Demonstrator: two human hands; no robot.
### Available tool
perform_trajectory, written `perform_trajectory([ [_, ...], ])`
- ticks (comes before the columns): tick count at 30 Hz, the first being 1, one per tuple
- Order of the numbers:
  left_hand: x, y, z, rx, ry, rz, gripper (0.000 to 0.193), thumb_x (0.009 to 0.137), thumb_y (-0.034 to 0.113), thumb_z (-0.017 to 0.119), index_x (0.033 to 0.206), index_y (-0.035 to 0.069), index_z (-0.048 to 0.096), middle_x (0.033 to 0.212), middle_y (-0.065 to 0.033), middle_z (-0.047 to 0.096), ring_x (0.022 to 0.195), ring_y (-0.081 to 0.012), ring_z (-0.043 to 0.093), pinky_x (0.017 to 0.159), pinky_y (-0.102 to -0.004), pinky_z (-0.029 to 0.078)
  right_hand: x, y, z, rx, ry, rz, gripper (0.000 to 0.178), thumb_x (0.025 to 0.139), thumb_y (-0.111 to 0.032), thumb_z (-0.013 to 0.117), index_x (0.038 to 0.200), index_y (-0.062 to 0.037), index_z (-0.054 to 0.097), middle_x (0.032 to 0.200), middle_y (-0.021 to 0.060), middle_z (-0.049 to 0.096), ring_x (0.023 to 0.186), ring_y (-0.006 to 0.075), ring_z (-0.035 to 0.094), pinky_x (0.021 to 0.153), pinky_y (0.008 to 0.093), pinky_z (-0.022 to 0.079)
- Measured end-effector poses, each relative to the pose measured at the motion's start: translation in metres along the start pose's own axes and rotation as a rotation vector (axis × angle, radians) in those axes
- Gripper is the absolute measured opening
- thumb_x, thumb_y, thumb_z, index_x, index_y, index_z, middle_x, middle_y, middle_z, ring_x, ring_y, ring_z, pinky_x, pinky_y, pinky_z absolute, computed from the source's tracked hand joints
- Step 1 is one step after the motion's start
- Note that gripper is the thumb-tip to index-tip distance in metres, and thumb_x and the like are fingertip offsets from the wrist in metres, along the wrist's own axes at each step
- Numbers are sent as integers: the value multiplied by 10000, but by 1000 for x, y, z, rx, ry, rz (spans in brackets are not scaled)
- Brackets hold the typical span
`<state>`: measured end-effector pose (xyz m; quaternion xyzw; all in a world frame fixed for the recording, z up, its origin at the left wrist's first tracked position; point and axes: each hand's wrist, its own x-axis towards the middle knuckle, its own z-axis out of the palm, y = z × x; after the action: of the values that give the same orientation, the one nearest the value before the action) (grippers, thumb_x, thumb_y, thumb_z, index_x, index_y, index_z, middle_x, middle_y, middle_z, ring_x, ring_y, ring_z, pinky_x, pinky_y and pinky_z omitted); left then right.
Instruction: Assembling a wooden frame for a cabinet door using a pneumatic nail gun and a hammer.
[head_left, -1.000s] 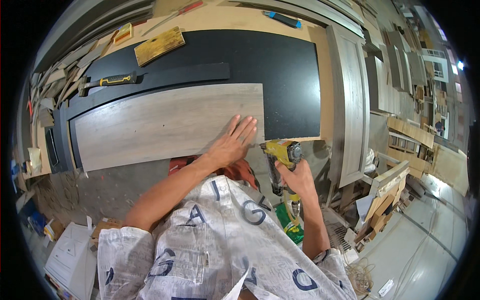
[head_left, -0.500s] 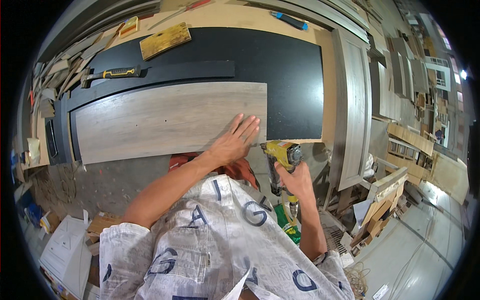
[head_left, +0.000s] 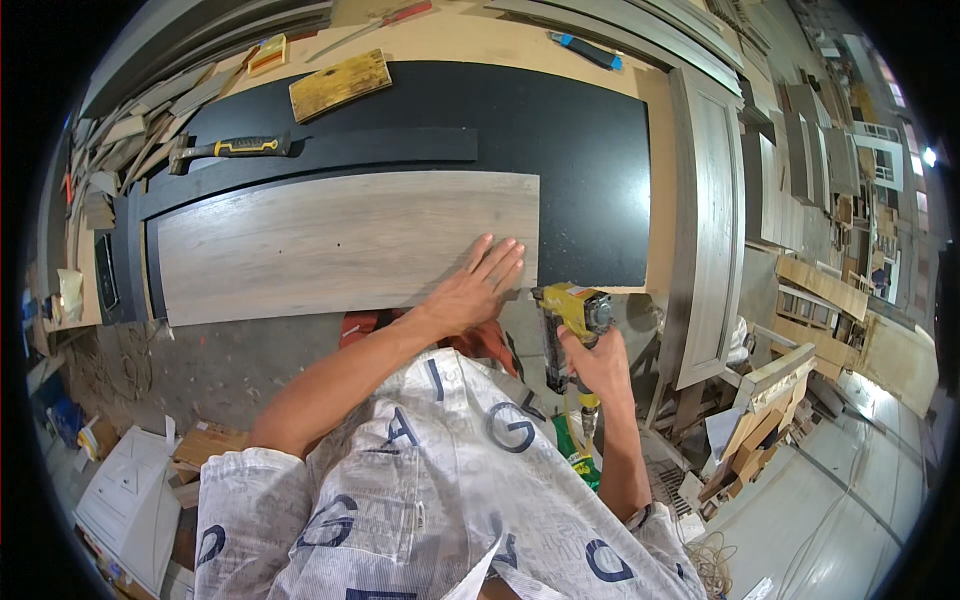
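Across the tan table [head_left: 460,38] there's a big black sheet [head_left: 595,180], and on top of that a long greyish board [head_left: 300,240], its long axis running pretty much left to right along the near edge. The yellow-and-black nail gun [head_left: 578,303] is right by the board's near right corner; can't really tell if its nose touches. Left hand [head_left: 472,288] is the closer one: laid flat on the board near its right end, fingers a bit spread, gripping nothing. Right hand [head_left: 597,358] is wrapped around the gun's handle, so the board lies ahead and to its left.
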<state>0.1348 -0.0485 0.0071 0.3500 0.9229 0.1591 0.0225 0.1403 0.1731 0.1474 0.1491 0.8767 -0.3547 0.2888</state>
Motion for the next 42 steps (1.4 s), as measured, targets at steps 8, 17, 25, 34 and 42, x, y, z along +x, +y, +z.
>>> perform_trajectory([
  [8, 0, -3, 2, -28, 19, 5, 716, 848, 196, 644, 1462, -87, 407, 1609, -223, 291, 1532, -339, 195, 1255, -552, 89, 0, -1, 8, -177, 55, -50, 292, 890, -224, 697, 880, 67, 682, 578, 77, 627, 495, 167, 624, 520, 330, 498],
  [17, -88, -51, -33, 2, -49, -113, 760, 833, 145, 617, 1484, -118, 326, 1614, -272, 244, 1521, -413, 194, 1222, -623, 112, -6, -27, 22, 54, -17, 32, 241, 882, -194, 701, 887, 45, 672, 642, 63, 642, 535, 129, 617, 527, 308, 488],
  [25, -99, -70, -42, 43, -64, -87, 794, 836, 182, 650, 1496, -105, 314, 1611, -251, 266, 1523, -388, 205, 1231, -596, 126, -23, -55, 69, 84, -50, 41, 230, 881, -184, 701, 868, 45, 677, 621, 53, 635, 530, 129, 610, 528, 307, 485],
  [34, -142, -92, -51, -34, -17, -139, 708, 857, 172, 585, 1471, -111, 375, 1607, -242, 290, 1521, -379, 219, 1241, -557, 145, -42, -70, 113, 5, 19, 0, 378, 873, -286, 712, 838, 90, 686, 672, 260, 664, 702, 401, 716, 611, 436, 519],
  [42, -140, -93, -60, 21, -96, -116, 716, 862, 200, 596, 1471, -108, 381, 1605, -239, 300, 1520, -377, 224, 1245, -547, 141, -46, -69, 131, -14, 63, -56, 345, 898, -288, 704, 832, 50, 696, 570, 104, 642, 521, 195, 660, 543, 357, 506],
])
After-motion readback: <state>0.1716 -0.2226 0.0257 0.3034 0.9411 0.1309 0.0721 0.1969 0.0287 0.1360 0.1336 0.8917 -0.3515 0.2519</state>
